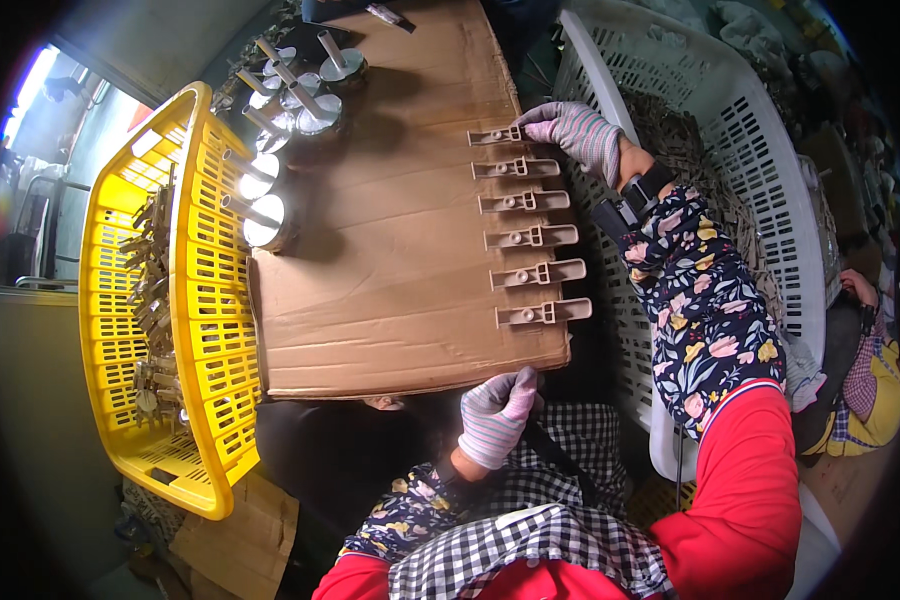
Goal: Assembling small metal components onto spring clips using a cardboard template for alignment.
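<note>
Beige plastic pieces, long and narrow with a raised round boss, lie in a column along the right side of a cardboard sheet (390, 300). At the far end of the column, my right hand (580, 135), in a striped glove, pinches the right end of the farthest plastic piece (494, 136). The nearest plastic piece (544, 313) lies close to the sheet's front right corner. My left hand (494, 418), also gloved, is curled closed just off the front edge of the cardboard. Whatever its fingers may hold is hidden.
Several round metal-topped pieces with rods (315, 112) stand at the far left of the cardboard. A yellow basket (215, 340) of metal parts flanks the left side. On the right, a white basket (785, 180) holds brownish parts. Another person's hand (858, 288) shows at far right.
</note>
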### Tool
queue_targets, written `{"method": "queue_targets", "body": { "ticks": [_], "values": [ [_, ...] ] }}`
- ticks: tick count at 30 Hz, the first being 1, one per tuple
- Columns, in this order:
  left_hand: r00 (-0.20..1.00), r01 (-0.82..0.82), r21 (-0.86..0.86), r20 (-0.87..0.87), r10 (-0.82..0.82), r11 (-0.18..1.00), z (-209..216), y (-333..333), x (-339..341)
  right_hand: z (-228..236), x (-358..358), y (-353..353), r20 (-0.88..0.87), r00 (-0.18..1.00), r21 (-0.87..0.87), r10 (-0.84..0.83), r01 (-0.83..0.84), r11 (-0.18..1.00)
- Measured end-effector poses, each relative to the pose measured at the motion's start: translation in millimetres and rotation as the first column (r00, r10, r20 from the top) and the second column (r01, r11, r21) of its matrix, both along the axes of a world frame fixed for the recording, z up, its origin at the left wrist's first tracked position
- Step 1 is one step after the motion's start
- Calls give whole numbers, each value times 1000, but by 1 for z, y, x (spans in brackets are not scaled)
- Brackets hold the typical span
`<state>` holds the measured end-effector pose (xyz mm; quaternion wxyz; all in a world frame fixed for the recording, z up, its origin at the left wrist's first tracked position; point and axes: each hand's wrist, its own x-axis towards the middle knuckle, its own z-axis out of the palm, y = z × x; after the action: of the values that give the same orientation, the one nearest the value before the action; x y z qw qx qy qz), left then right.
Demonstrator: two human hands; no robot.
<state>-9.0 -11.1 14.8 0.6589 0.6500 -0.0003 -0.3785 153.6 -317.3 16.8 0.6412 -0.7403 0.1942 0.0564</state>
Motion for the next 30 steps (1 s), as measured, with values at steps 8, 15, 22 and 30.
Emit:
{"method": "queue_targets", "body": {
  "ticks": [8, 15, 22, 30],
  "values": [
    [1000, 9, 8, -23, -9, 1000, -1, 0, 0, 1, -2, 2, 7, 999, -4, -36, 36, 999],
    [1000, 1, -10, -13, -1, 1000, 1, 0, 1, -4, -3, 18, 231, 966, -302, -119, 187, 935],
    [999, 24, 14, -34, -23, 1000, 1, 1, 1, -15, -5, 18, 258, 942, -94, -213, 244, 965],
    [1000, 11, 11, -9, -11, 1000, 1, 2, 0, -5, -2, 9, 259, 934, 34, -244, 244, 969]
  ]
}}
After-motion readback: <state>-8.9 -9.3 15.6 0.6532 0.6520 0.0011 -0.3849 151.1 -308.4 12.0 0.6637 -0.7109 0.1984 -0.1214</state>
